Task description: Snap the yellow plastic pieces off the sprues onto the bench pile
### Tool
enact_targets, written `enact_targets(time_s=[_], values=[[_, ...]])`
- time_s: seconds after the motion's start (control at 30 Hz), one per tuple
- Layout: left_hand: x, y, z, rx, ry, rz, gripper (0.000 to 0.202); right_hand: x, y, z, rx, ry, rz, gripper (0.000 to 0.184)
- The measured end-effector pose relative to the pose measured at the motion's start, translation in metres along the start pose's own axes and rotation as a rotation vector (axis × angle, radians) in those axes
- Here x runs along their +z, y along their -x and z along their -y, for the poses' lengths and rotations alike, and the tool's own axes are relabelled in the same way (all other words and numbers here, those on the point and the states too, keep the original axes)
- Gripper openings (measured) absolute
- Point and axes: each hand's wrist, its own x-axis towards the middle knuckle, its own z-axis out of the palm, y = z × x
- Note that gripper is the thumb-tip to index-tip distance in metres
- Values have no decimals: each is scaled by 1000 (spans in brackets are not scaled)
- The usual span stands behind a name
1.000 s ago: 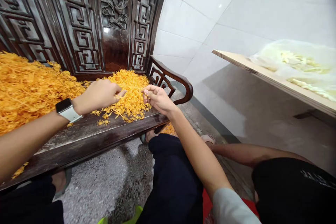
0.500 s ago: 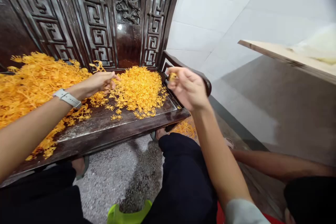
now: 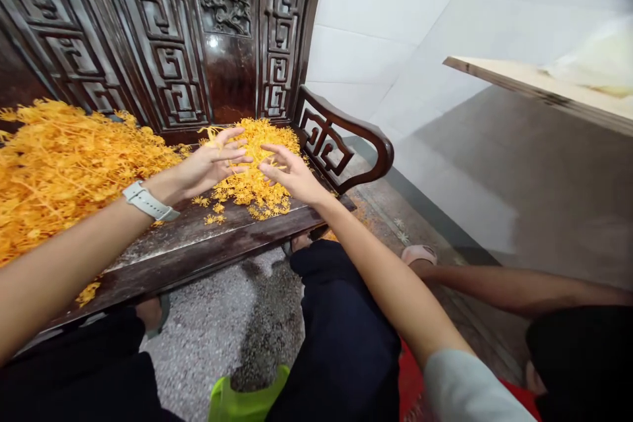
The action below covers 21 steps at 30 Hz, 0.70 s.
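Both my hands hover over a small heap of loose orange plastic pieces (image 3: 257, 175) on the seat of a dark carved wooden bench (image 3: 198, 247). My left hand (image 3: 212, 161), a white watch on its wrist, has its fingers spread and touches the heap's left side. My right hand (image 3: 289, 175) is open too, fingers stretched over the heap's right side. Nothing shows in either hand. A much larger pile of orange branched sprues (image 3: 64, 168) covers the seat to the left.
The bench's carved backrest (image 3: 163, 33) and curved armrest (image 3: 346, 135) bound the heap. White tiled wall at right. A wooden board (image 3: 534, 89) with a plastic bag juts in at upper right. Another person's leg (image 3: 494, 287) stretches across the floor at right. Green stool below.
My right hand came down from beside the armrest, where it was pinching a small piece, onto the heap with fingers open. My left hand opened and moved right to the heap.
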Motion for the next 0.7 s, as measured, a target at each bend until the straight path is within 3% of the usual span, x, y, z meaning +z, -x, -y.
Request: enact_targets(time_s=[0.13, 0.27, 0.33, 0.4, 0.5, 0.57, 0.6, 0.67, 0.7], values=[[12, -1, 11, -9, 1, 53, 55, 6, -5, -3, -157, -6, -53, 56], [-4, -2, 15, -31, -10, 89, 47, -7, 8, 22, -301, 12, -160, 42], [-17, 4, 13, -41, -29, 123, 36, -29, 26, 45, -415, 4, -312, 34], [-29, 12, 12, -68, -67, 193, 21, -65, 53, 69, -520, -25, -444, 26], [-43, 22, 17, -173, -369, 353, 19, -135, 102, 86, -621, -153, -415, 27], [-49, 23, 26, -260, -681, 413, 26, -177, 132, 75, -650, -310, -437, 36], [-52, 21, 31, -296, -804, 421, 30, -192, 144, 62, -608, -409, -538, 41], [-57, 18, 43, -348, -955, 398, 35, -201, 163, 22, -415, -577, -806, 53], [-59, 16, 47, -368, -984, 379, 36, -195, 172, -3, -314, -623, -904, 52]])
